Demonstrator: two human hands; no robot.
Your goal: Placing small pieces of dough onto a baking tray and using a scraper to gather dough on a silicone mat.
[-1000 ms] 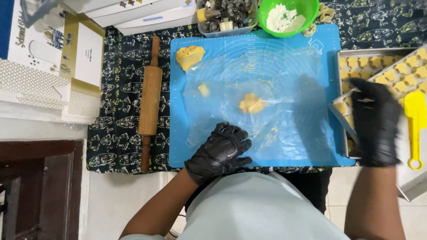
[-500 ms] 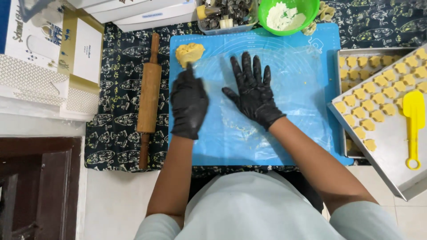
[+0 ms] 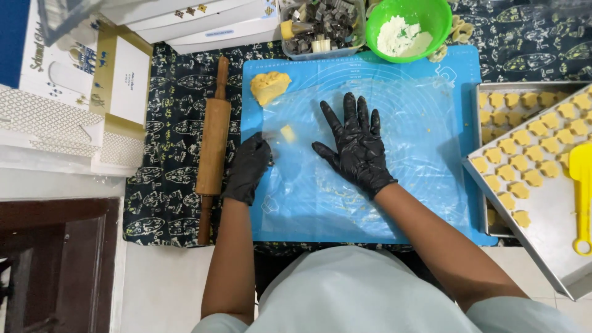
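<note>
Item 1 – right hand (image 3: 356,145), black glove: lying flat, palm down, fingers spread wide and pointing to 12 o'clock, pressing on the clear plastic sheet (image 3: 401,129) that is covering the blue mat (image 3: 370,216). Fully released, holding nothing.

Item 2 – left hand (image 3: 248,165), black glove: sitting at the mat's 9 o'clock edge, fingers curled in, tips pinching at the sheet's left edge. Whether it is really gripping the sheet: cannot tell, slightly blurred.

Item 3 – small dough bit (image 3: 287,132), yellow: lying on the mat just beside the left fingertips, toward 2 o'clock from them, approx. between the two hands.

Item 4 – dough lump (image 3: 270,86), yellow: resting at the mat's 11 o'clock corner, apart from both hands.

Item 5 – rolling pin (image 3: 213,148), wood: lying lengthwise on the patterned cloth, at 9 o'clock of the mat, near the left hand, not touching it.

Item 6 – green bowl (image 3: 431,24) w/ white flour: standing at 12 o'clock of the mat.

Item 7 – clear tub of metal cutters (image 3: 320,28): at 9 o'clock of the bowl.

Item 8 – metal trays (image 3: 542,240) w/ cut dough shapes: at 3 o'clock of the mat; yellow spatula (image 3: 581,197) lying on the near tray.
</note>
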